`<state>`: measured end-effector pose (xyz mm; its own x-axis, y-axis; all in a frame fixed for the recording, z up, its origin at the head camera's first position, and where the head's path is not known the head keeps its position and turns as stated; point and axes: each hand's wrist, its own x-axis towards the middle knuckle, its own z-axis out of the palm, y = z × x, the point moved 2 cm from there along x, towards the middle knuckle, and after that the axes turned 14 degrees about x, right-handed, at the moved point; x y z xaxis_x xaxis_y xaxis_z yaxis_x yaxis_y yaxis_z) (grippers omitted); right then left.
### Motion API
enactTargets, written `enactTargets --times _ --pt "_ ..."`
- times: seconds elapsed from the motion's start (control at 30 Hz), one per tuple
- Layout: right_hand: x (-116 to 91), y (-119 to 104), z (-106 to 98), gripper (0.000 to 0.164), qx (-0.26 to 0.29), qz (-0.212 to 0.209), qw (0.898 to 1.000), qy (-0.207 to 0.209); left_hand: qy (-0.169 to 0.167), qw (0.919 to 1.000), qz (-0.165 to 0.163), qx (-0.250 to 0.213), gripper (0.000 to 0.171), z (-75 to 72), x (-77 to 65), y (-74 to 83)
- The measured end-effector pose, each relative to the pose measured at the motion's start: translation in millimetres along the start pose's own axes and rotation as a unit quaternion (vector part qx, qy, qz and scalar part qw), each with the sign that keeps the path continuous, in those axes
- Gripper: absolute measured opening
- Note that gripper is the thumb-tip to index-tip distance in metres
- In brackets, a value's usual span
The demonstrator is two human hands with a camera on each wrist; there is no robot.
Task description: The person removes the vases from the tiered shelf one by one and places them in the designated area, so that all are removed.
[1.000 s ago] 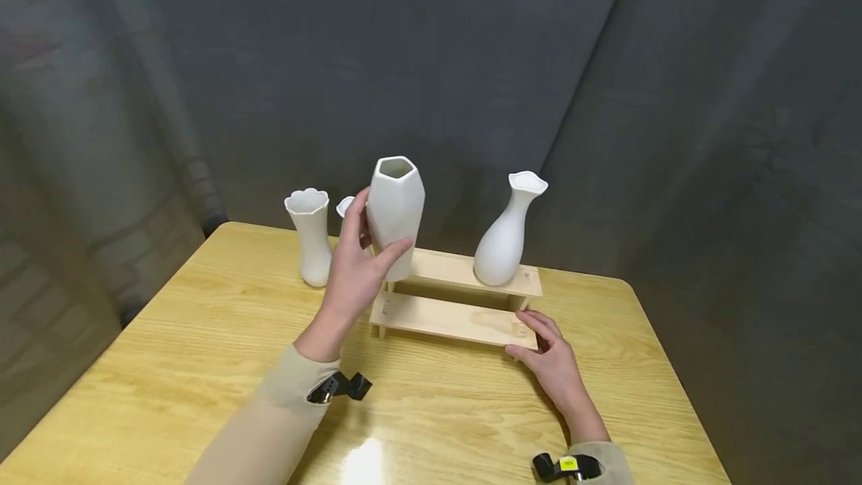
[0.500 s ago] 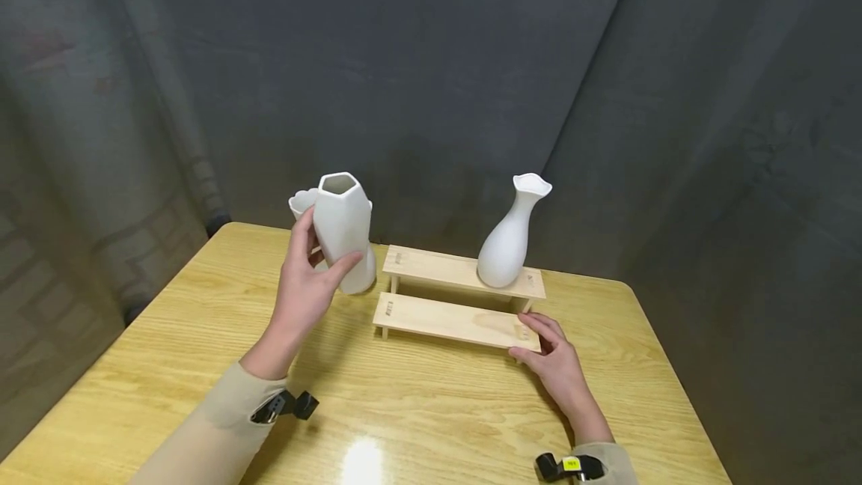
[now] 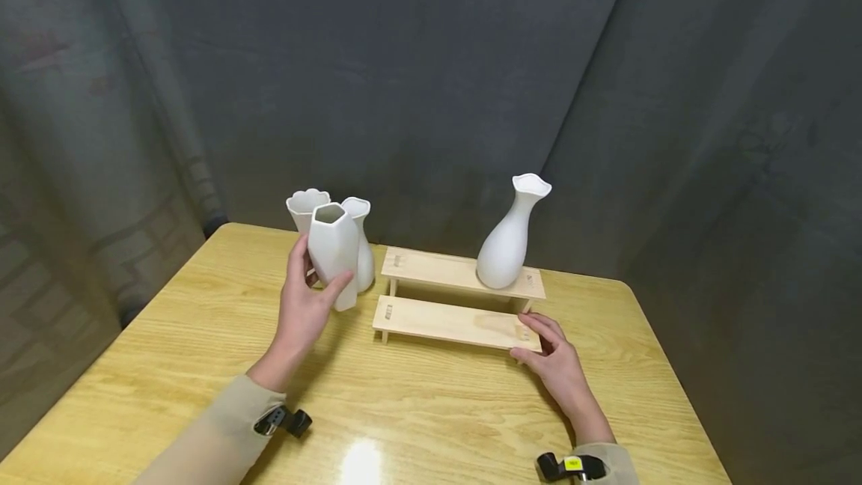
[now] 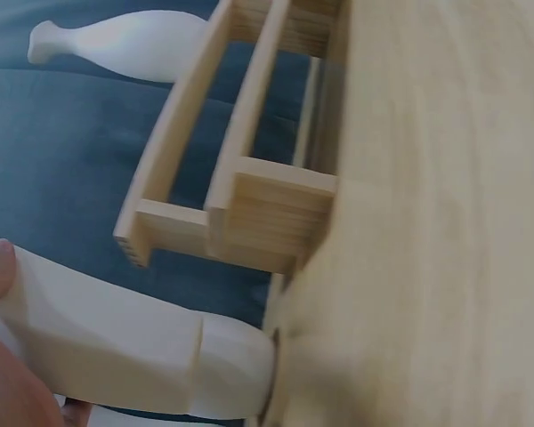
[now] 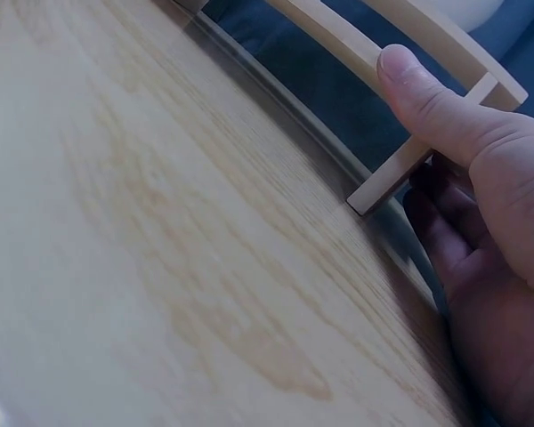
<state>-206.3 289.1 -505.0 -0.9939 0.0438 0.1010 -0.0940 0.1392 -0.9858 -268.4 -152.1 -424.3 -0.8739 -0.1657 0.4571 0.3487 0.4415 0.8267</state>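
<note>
My left hand [image 3: 303, 309] grips a white faceted vase [image 3: 334, 253] with a five-sided mouth, thumb on its near right side. The vase is nearly upright, in front of two other white vases. Behind it on the left is a scalloped-rim vase [image 3: 306, 200], its body mostly hidden; on the right, a slim-necked vase [image 3: 365, 260]. My right hand [image 3: 555, 358] holds the right end of the lower tier of a two-step wooden stand [image 3: 451, 322]; the right wrist view shows the thumb [image 5: 427, 98] over the board's edge. Whether the held vase touches the table is unclear.
A white bottle-shaped vase [image 3: 501, 253] with a wavy rim stands at the right end of the stand's upper tier. The wood-grain table [image 3: 431, 410] extends around the stand. Dark grey curtains [image 3: 404, 81] hang behind and at both sides.
My left hand has carried the faceted vase left from over the stand's left end, then lowered it before the two vases. My right hand keeps its hold on the stand.
</note>
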Motion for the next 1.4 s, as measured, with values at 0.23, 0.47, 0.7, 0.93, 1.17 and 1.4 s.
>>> enactTargets --times 0.23,0.47,0.7,0.93,1.17,1.4 --pt "1.9 0.0 -0.7 0.07 0.003 0.007 1.0 -0.002 -0.017 0.9997 -0.016 0.003 0.092 9.7 -5.1 -9.9" --pt "1.4 2.5 -1.3 0.074 -0.001 0.009 1.0 -0.001 -0.047 0.9986 -0.023 0.013 0.093 17.3 -10.0 -18.1" --pt "2.2 -1.4 -0.5 0.071 0.001 0.013 1.0 -0.001 -0.051 0.9984 -0.02 0.013 0.093 21.0 -11.9 -20.4" --pt "1.1 -0.3 -0.2 0.071 -0.001 0.011 1.0 0.003 -0.062 0.9975 -0.03 0.014 0.093 21.8 -11.9 -21.8" --pt "0.7 0.6 -0.6 0.071 -0.004 0.007 1.0 0.004 -0.065 0.9973 -0.033 0.01 0.093 24.2 -11.7 -27.4" --pt "0.6 -1.0 -0.4 0.071 -0.002 0.009 1.0 0.002 -0.074 0.9967 -0.032 0.008 0.094 25.3 -11.9 -28.6"
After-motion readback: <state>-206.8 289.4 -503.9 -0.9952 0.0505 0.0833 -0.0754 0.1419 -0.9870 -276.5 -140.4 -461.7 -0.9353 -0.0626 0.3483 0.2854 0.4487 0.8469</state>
